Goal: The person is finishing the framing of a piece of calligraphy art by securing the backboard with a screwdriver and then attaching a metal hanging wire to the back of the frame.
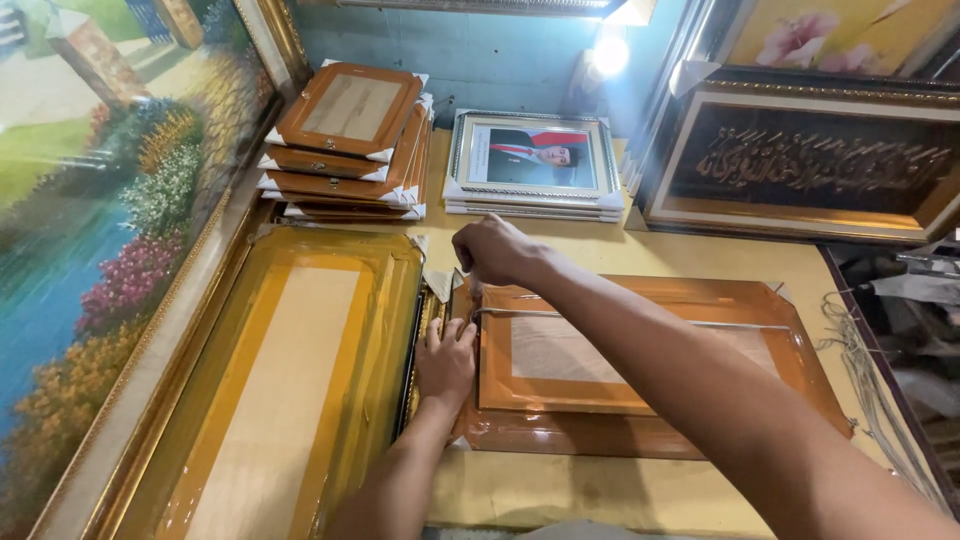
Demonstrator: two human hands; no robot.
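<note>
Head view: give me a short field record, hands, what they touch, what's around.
left hand: flat, palm down on the left edge of the orange frame
right hand: fingers pinched at that frame's top left corner
orange frame: lying back-up on the yellow table, wrapped in clear film
large gold frame: lying beside it, to the left
frame stack: brown frames with white corner guards, far left
portrait frames: silver, stacked at the back
landscape painting: leaning at left
carved dark panel: far right

We're looking at a picture-framing workshop: stacked brown frames [345, 140] upper left, a framed portrait stack [530, 165] top centre, carved gold-lettered panel [810, 160] upper right, big landscape painting [90, 220] along left edge, plastic-wrapped frames on the yellow worktable [660, 255].
</note>
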